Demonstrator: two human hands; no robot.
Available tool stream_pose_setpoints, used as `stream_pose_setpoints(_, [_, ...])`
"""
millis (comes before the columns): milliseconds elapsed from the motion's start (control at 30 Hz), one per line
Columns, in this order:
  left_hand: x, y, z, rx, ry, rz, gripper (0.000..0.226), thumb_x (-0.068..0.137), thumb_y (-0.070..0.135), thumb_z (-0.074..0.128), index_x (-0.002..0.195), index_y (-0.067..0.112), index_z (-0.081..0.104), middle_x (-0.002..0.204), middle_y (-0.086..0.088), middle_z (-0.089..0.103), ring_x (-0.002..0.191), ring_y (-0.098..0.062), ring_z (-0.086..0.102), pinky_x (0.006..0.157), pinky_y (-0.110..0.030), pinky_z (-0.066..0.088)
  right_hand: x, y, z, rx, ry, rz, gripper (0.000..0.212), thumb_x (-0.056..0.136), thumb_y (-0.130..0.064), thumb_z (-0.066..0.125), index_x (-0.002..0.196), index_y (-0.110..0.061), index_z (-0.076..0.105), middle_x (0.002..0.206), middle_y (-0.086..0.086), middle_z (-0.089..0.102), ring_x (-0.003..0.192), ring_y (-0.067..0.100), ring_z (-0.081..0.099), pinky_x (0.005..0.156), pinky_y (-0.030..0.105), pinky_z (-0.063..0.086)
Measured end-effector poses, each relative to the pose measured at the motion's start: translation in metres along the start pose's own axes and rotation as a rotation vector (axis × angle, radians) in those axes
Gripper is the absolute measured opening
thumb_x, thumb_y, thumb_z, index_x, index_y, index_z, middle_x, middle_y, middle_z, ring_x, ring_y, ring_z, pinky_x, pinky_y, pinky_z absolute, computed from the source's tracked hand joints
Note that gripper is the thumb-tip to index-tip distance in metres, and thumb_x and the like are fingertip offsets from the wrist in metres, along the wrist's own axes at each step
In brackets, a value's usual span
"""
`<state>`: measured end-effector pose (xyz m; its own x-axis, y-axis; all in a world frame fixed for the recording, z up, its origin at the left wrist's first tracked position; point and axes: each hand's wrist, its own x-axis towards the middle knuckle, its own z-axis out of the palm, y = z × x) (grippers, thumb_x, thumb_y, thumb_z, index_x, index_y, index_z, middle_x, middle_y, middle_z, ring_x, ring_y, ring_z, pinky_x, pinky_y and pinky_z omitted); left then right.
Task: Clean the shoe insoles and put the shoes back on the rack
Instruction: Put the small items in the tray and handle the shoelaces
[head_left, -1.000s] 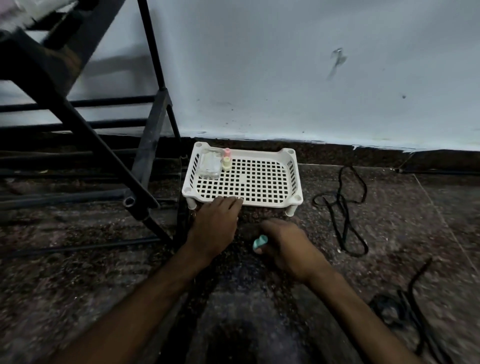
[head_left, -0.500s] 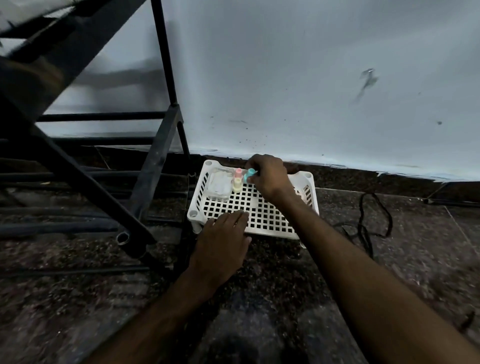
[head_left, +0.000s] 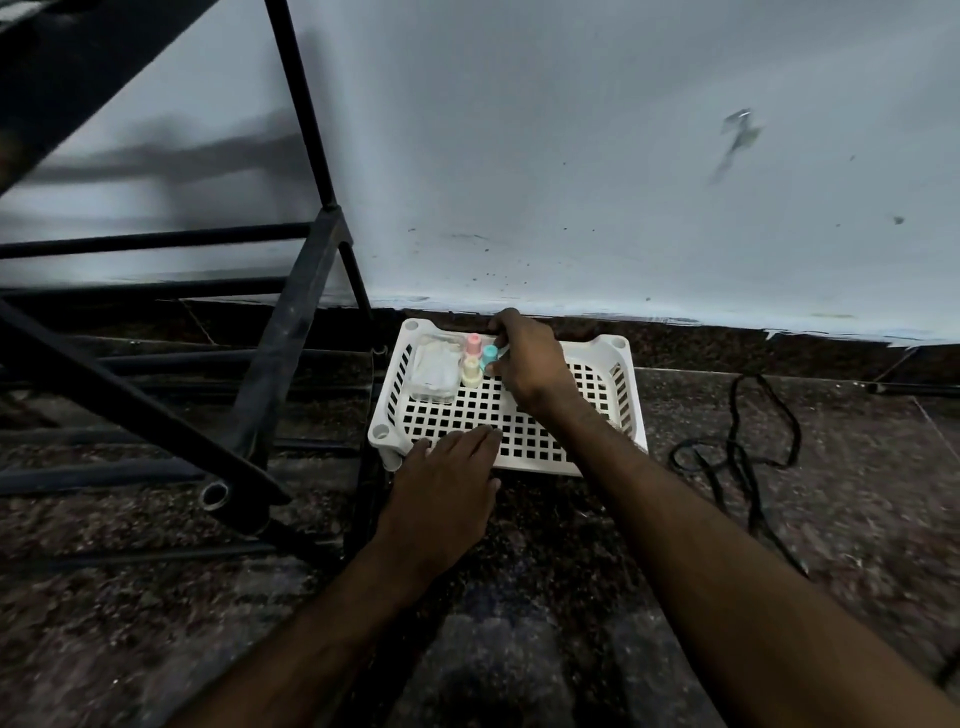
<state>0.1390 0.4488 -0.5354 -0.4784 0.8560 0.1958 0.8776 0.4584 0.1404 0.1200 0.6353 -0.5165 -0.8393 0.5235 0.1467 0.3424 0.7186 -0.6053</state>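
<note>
The right hand (head_left: 524, 358) pinches a teal bottle (head_left: 489, 356) at the white tray's (head_left: 631, 410) far-left corner, the left hand (head_left: 447, 483) lies flat, and no shoes or insoles show.

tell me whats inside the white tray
In the tray, far left corner: a clear box and three small bottles, pink, yellow and teal. The right hand holds the teal one and hides the floor beneath it.

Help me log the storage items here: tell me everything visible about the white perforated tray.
The white tray looks like moulded plastic: a grid floor of square holes, slotted side walls, round corner sockets and short legs. It sits level on the dark speckled floor by the wall. Its back left corner holds a clear box and three small pastel bottles. The left hand rests on its front rim; the right hand reaches inside.
</note>
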Motion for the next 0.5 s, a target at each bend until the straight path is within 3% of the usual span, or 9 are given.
stream_pose_setpoints(167, [0.001,0.004,-0.001,0.013,0.013,0.014,0.052,0.075,0.033,0.071,0.124,0.015,0.062,0.121,-0.002,0.066,0.105,-0.019,0.066,0.081,-0.044,0.056,-0.015,0.004,-0.012,0.045,0.041,0.004,0.048,0.078,-0.001,0.071,0.121,-0.011,0.053,0.111,0.006,0.061,0.095,0.020,0.059,0.081,0.035,0.049])
stream_pose_setpoints(233, [0.002,0.007,-0.002,0.013,0.022,0.014,0.051,0.076,0.033,0.066,0.122,0.014,0.063,0.120,-0.002,0.067,0.103,-0.019,0.067,0.080,-0.042,0.057,-0.025,0.009,-0.018,0.042,0.061,-0.017,0.045,0.078,0.001,0.068,0.119,-0.012,0.055,0.111,0.005,0.062,0.092,0.019,0.061,0.078,0.031,0.048])
stream_pose_setpoints(367, [0.006,0.018,-0.004,-0.010,-0.003,0.004,0.053,0.076,0.034,0.057,0.124,0.013,0.062,0.121,-0.004,0.066,0.104,-0.021,0.066,0.080,-0.045,0.056,-0.045,0.022,-0.031,0.012,0.050,-0.025,0.040,0.077,-0.004,0.068,0.114,-0.014,0.056,0.107,0.005,0.062,0.092,0.021,0.060,0.080,0.037,0.050])
stream_pose_setpoints(500, [0.006,0.040,-0.011,-0.062,0.032,0.058,0.053,0.081,0.036,0.047,0.126,0.011,0.061,0.123,-0.005,0.065,0.106,-0.022,0.065,0.082,-0.043,0.056,-0.083,0.028,-0.062,0.088,0.171,0.008,0.031,0.078,-0.006,0.069,0.106,-0.015,0.060,0.099,-0.001,0.063,0.086,0.017,0.062,0.077,0.035,0.052])
